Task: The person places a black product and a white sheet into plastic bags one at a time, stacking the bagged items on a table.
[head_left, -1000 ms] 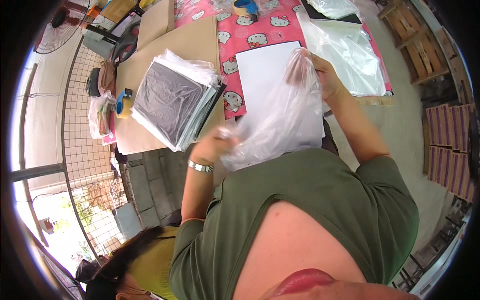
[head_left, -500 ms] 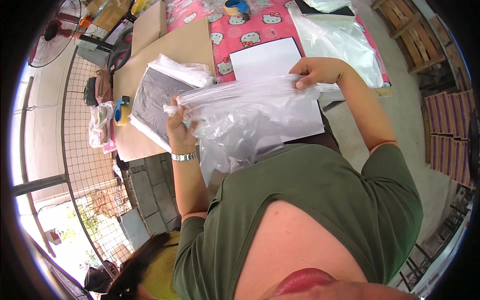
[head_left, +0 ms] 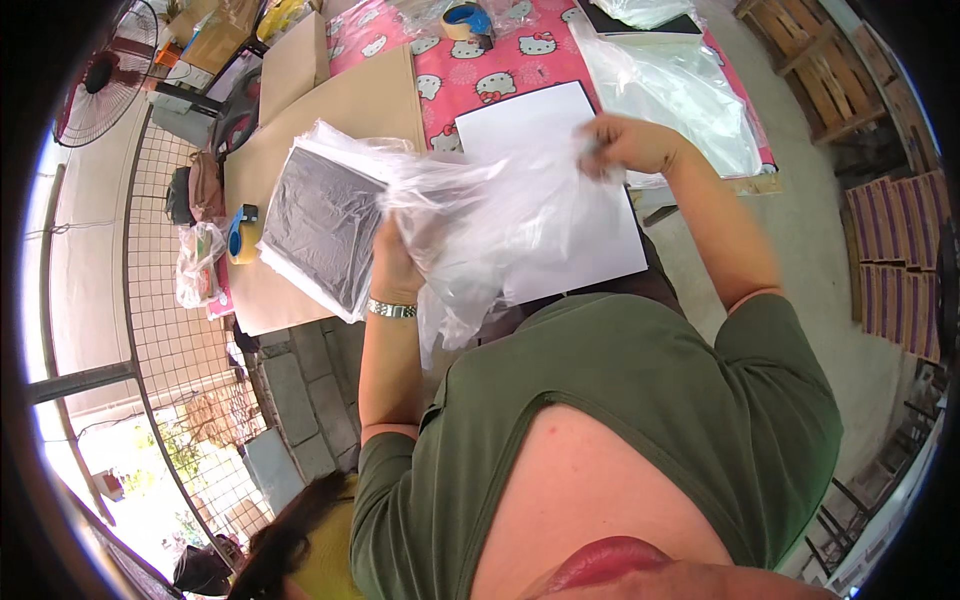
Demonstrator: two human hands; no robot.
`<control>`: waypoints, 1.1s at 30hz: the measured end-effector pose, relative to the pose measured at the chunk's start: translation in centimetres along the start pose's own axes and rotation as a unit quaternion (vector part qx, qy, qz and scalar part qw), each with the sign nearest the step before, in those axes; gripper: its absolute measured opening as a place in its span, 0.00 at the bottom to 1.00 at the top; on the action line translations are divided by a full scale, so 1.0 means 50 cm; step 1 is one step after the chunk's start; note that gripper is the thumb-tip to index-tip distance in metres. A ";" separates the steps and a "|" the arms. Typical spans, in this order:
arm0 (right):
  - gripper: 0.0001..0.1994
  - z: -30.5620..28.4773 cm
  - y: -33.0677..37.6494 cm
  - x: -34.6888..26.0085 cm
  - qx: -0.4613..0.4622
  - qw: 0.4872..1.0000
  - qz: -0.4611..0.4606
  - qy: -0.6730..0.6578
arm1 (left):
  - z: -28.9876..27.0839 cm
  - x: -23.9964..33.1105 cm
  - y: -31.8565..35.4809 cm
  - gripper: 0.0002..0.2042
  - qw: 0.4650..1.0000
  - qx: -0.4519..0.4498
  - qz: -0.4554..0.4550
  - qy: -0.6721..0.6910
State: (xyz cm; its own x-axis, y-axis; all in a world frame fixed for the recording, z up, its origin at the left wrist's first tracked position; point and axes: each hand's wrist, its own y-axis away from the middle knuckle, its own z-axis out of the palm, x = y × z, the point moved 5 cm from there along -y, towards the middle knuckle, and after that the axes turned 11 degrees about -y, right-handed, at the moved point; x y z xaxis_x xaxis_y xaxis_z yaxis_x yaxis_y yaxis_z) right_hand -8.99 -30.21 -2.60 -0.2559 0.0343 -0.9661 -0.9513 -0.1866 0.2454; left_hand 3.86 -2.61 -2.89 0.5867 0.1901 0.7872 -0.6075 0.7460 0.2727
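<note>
A crumpled clear plastic bag (head_left: 500,215) stretches between my two hands above the near edge of the table, blurred by motion. My left hand (head_left: 398,265), with a metal watch on its wrist, is closed on the gathered left end. At the other end, my right hand (head_left: 635,148) has its fingers curled in at the plastic's edge, though they are smeared. Behind and beneath the bag lies a white sheet-like flat piece (head_left: 595,240), partly covered. Just left of my left hand rests a flat dark pack in clear plastic (head_left: 320,220).
Brown cardboard (head_left: 375,110) covers the table's left part, with a tape dispenser (head_left: 243,235) on its edge. Another tape roll (head_left: 467,22) lies on the pink patterned cloth (head_left: 495,65). More clear plastic (head_left: 680,100) is at the far right. Another person's yellow clothing (head_left: 325,540) shows at lower left.
My left hand has moved right and slightly down, nearer my right hand. The plastic has gone from pulled taut to loose and bunched, uncovering more of the dark pack.
</note>
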 end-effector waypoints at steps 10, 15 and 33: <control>0.06 -0.150 -0.036 0.090 0.110 0.900 -0.110 -0.407 | -0.093 -0.018 -0.188 0.19 0.992 0.005 -0.048 -0.113; 0.14 -0.266 -0.147 0.161 0.437 0.895 -0.092 0.019 | -0.177 -0.088 -0.413 0.18 0.835 0.226 -0.022 -0.501; 0.15 -0.187 -0.017 -0.250 0.374 0.924 -0.041 0.064 | 0.095 0.279 -0.213 0.18 0.766 0.249 0.131 -0.578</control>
State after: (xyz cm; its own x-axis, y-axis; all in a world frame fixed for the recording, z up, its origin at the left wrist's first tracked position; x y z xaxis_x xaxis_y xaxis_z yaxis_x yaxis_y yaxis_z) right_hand -3.37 -39.68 8.53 -0.2002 -0.1081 -0.9738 -0.8316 0.5443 0.1106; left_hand 15.98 -10.91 7.81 -0.2808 -0.6158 0.7362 -0.9214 0.3876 -0.0272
